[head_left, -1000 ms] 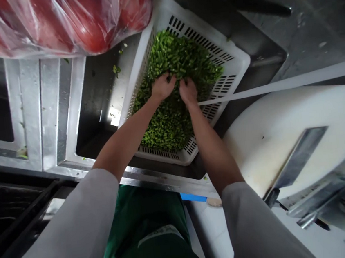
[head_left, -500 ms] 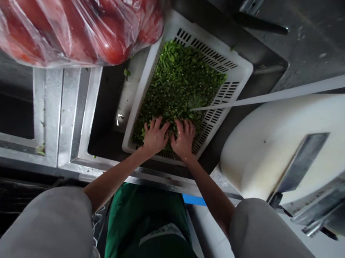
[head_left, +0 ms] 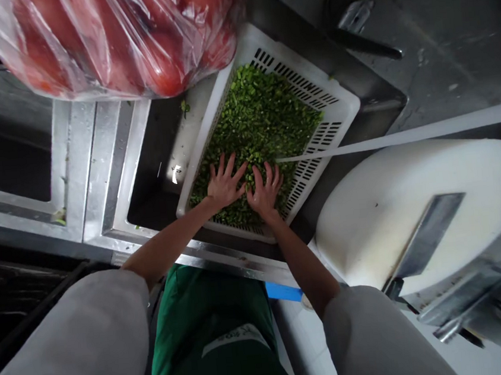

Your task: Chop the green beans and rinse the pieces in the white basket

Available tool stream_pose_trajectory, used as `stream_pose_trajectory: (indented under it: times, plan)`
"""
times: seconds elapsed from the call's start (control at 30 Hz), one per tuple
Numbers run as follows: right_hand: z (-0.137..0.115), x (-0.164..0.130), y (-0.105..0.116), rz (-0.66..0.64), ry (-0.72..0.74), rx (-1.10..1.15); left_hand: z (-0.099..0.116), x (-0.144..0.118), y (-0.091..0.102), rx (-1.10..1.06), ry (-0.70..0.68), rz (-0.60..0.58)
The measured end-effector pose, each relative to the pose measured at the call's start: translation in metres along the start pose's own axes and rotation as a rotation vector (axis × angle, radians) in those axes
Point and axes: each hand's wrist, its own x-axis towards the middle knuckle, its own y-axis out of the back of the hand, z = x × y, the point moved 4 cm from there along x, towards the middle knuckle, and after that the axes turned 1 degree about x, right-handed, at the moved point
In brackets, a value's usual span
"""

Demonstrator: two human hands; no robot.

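Chopped green vegetables (head_left: pixel 264 111) cover the floor of a white slotted plastic basket (head_left: pixel 340 99), which sits tilted in a metal sink (head_left: pixel 150 189). My left hand (head_left: pixel 227 184) lies palm down on the greens near the basket's close end, fingers spread. Just to its right, my right hand (head_left: pixel 265 190) rests on the same greens, its fingers apart and slightly bent. Some fingertips sink partly among the pieces. A thin white strip or stream (head_left: pixel 362 144) runs from the right edge to the greens beside my right hand; I cannot tell which it is.
A clear plastic bag of tomatoes (head_left: pixel 137 50) hangs over the upper left. On the right, a cleaver (head_left: pixel 430 234) lies on a round white cutting board (head_left: pixel 356 212). A faucet (head_left: pixel 364 38) is behind the sink. Another basin (head_left: pixel 6 159) lies left.
Both hands have shifted slightly away from the basket's near end, their fingers spreading wider. Greens now show between my wrists and that end. The view has shifted a little.
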Motion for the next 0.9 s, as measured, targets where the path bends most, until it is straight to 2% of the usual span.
stream_pose_trajectory:
  times: [0.23, 0.33, 0.4, 0.5, 0.63, 0.73, 0.8, 0.9]
  plan:
    - [0.037, 0.086, -0.001, -0.067, 0.026, -0.065, -0.014, 0.083, 0.017, -0.085, -0.134, 0.086]
    - [0.044, 0.115, -0.004, -0.036, -0.057, -0.017, -0.011, 0.114, 0.025, -0.125, -0.103, 0.082]
    - [0.039, 0.118, -0.004, -0.009, -0.136, 0.035, -0.006, 0.122, 0.031, -0.163, -0.045, 0.089]
    - [0.017, 0.086, -0.003, -0.022, -0.192, 0.051, 0.004, 0.100, 0.038, -0.159, -0.010, 0.060]
    - [-0.013, 0.000, -0.001, -0.081, -0.073, -0.012, 0.009, 0.019, 0.037, -0.003, 0.012, -0.108]
    - [-0.018, -0.047, -0.010, -0.178, -0.006, -0.043, 0.006, -0.034, 0.021, 0.111, -0.022, -0.285]
    - [-0.015, -0.052, -0.017, -0.225, 0.012, -0.064, 0.004, -0.046, 0.008, 0.162, -0.065, -0.337]
    - [-0.006, -0.028, -0.019, -0.258, 0.023, -0.096, 0.000, -0.033, -0.003, 0.181, -0.103, -0.327]
